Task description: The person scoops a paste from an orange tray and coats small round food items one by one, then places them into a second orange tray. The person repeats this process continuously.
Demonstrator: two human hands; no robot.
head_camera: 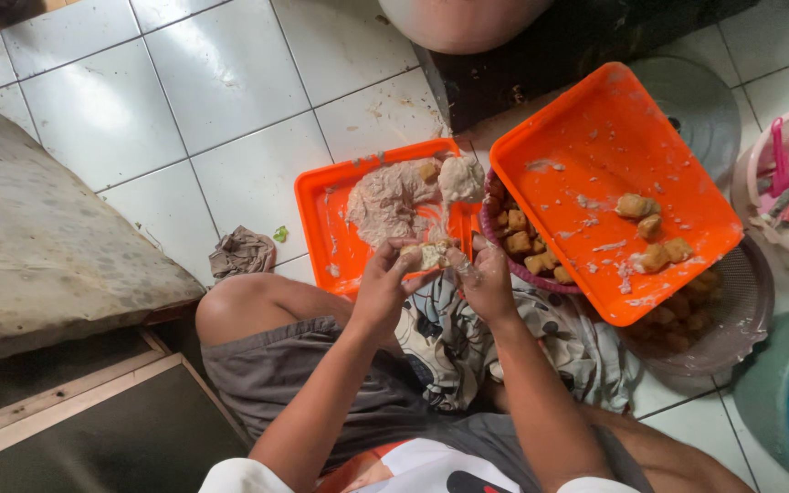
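Hands meet over the near edge of a small orange tray point(321, 205), just above the person's knees. The left hand point(382, 283) curls its fingers around a piece of fried tofu point(429, 255), split open and pale inside, gripping it firmly from the left. The right hand point(488, 278) is beside it, its fingertips bent in against the tofu's right side; how tightly they close on it is not clear from this angle. Both hands are smeared with paste. On the small tray, just beyond the tofu, lies a spread mound of pale pinkish filling paste point(393, 199). To the right, a larger orange tray point(595, 119) sits tilted over a purple bowl point(504, 257) that holds more brown tofu pieces point(522, 242), and a few filled pieces point(652, 239) rest on the large tray's near right part. A crumpled rag point(241, 252) lies on the white tiled floor point(212, 82), left of the small tray.
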